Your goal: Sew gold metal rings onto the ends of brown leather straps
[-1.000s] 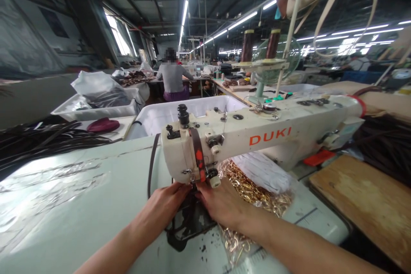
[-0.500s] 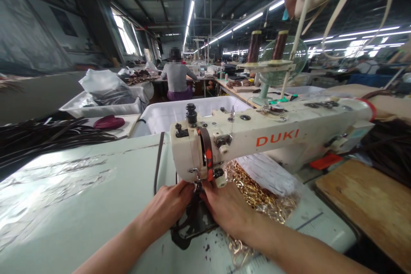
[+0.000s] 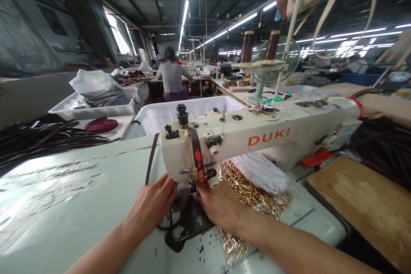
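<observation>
A white sewing machine (image 3: pixel 224 137) marked DUKI stands before me, its needle area above a dark metal bed plate (image 3: pixel 189 222). To the left of the needle, my left hand (image 3: pixel 157 199) is closed, with curled fingers on a dark strap (image 3: pixel 152 158). That strap comes down beside the machine head, passes behind the hand and shows again as a loop below it. My right hand (image 3: pixel 221 205) is close to the presser foot on the right, its bent fingers partly covered by the machine head. What the fingertips pinch there is hidden.
A clear bag of gold-coloured metal clasps (image 3: pixel 247 184) lies under the machine arm. On the right is a wooden board (image 3: pixel 359 205). Behind the machine stands a white bin (image 3: pixel 144 113); dark straps (image 3: pixel 41 139) lie at the left. A co-worker (image 3: pixel 172 77) sits farther back.
My left hand has moved left and slightly back from the needle, widening the space between my hands. My right hand stays beside the presser foot. The whole view has shifted a little.
</observation>
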{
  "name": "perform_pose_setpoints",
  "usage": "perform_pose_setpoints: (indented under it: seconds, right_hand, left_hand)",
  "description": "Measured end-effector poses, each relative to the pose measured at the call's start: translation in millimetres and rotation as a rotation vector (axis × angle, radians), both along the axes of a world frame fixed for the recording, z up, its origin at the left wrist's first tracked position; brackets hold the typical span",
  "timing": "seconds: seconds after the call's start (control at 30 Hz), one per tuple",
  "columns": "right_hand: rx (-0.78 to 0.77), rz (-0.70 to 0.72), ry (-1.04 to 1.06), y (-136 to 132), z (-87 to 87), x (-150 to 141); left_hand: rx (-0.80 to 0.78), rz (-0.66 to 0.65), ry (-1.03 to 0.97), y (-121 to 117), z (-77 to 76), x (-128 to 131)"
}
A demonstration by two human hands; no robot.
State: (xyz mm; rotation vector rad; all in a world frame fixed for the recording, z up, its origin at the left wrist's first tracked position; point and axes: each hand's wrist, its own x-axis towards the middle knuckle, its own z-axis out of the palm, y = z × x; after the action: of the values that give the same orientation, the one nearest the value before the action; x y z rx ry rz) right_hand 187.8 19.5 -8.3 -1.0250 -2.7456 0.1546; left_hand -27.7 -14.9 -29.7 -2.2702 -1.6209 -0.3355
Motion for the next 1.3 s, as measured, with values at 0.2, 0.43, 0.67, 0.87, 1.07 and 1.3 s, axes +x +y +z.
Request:
perform_pose_setpoints:
  seconds: [0.2,0.43,0.67,0.87,1.07,1.3]
  right_hand:
    - [-0.004,-0.048,0.004,18,8.7,27]
    - [-0.037,0.124,-0.075,22,15.8,35]
    - [-0.067,0.272,-0.104,15,19.5,32]
    - [-0.098,0.292,-0.094,16,15.9,31]
    - [-0.124,0.281,-0.073,18,8.9,31]
    - [-0.113,0.302,-0.134,20,13.9,31]
  left_hand:
    - [-0.175,-0.113,-0.034,-21,19.9,-1]
    - [-0.222,-0.178,-0.001,-46,12.5,31]
    - [0.216,-0.349,0.319,-56,-13.4,54]
    - [0.276,-0.345,0.300,-52,-24.3,53]
    - [0.209,-0.361,0.324,-51,-21.7,50]
    - [0.047,-0.299,0.369,-56,-12.5,49]
